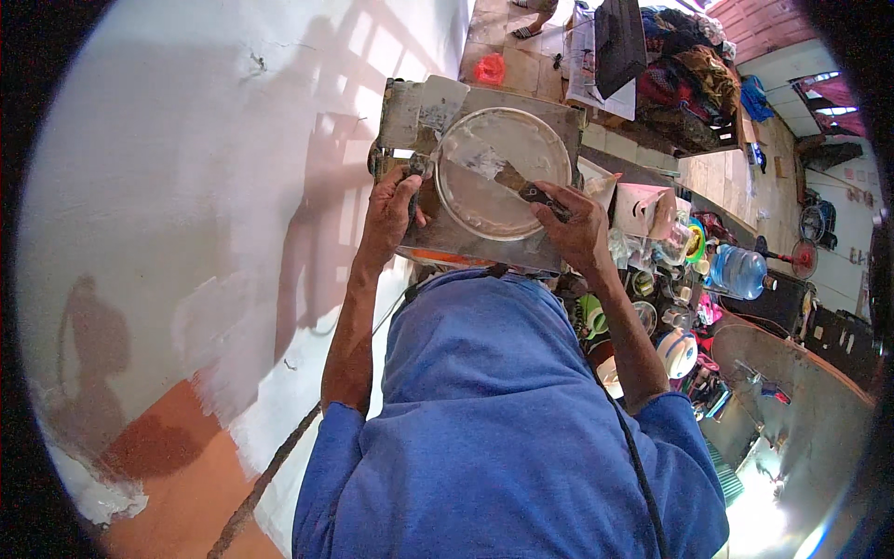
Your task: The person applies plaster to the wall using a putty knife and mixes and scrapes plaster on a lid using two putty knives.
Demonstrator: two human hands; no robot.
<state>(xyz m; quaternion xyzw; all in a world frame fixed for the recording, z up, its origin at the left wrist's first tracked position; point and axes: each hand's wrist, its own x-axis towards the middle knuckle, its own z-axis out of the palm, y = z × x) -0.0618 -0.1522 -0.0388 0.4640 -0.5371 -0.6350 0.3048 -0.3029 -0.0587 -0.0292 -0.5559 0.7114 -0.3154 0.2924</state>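
Note:
My right hand is closed round the dark handle of a putty knife. White paste coats its blade, which lies over a round, pale tub of whitish-grey paste; whether the blade touches the paste I cannot tell. At the tub's left side, my left hand grips a dark-handled tool. Just beyond it is a flat, whitish, smeared piece; I cannot tell if it belongs to that tool. A worn, dark board lies beneath the tub.
A white-coated wall rises close on my left, with an orange patch low down. To the right are crowded household goods, including a blue water jug. Ahead are a red plastic bag, a heap of clothes and a person's leg.

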